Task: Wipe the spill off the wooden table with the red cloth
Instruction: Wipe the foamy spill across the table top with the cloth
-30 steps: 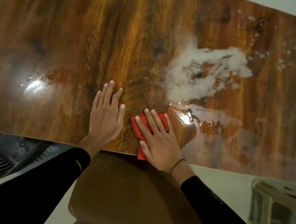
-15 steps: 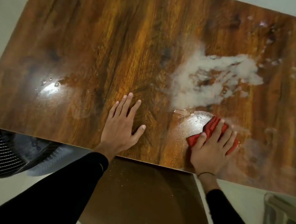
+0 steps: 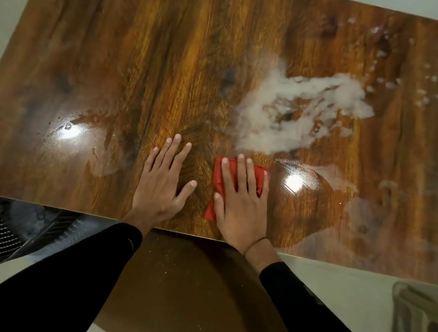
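Right hand [image 3: 239, 205] presses flat, fingers straight, on the red cloth [image 3: 218, 177] at lower centre; left hand [image 3: 161, 184] lies spread on the table [image 3: 116, 49]; white spill [image 3: 298, 109] upper right

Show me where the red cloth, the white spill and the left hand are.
red cloth [image 3: 218, 172], head view, bare upper left part beside the fingers.
white spill [image 3: 283, 126], head view, thick cloudy middle of the patch.
left hand [image 3: 158, 184], head view, back of the hand, flat on the table.
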Demonstrator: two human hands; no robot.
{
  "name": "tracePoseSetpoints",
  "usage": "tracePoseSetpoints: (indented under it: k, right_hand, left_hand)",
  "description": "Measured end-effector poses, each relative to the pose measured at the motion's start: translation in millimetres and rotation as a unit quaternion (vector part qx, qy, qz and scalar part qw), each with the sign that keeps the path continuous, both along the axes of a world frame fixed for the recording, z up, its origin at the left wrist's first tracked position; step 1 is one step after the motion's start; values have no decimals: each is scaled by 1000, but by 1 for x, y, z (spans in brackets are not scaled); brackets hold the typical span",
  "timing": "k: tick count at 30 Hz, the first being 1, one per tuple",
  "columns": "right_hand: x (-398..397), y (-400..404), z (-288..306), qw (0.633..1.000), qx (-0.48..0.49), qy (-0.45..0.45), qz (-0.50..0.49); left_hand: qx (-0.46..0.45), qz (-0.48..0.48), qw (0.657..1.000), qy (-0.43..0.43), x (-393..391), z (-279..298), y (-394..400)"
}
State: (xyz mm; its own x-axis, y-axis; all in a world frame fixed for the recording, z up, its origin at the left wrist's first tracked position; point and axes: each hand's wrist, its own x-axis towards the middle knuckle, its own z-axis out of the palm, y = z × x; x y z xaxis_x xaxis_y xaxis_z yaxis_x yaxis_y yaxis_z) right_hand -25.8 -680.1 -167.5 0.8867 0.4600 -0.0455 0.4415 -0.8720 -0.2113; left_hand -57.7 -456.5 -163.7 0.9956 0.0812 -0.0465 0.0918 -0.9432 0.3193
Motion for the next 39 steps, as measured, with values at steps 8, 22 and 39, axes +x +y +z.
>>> tracePoseSetpoints:
  k: [8, 22, 39]
  right_hand:
    - [59, -73, 13, 968, -57, 7, 243]
    - [45, -7, 12, 941, -61, 21, 334]
    - [20, -32, 17, 983, -74, 16, 165]
  left_hand:
    - [-18, -2, 1000, -7, -3, -4, 3]
    - [-190, 248, 943, -116, -28, 21, 102]
    - [-204, 50, 976, -57, -5, 18, 37]
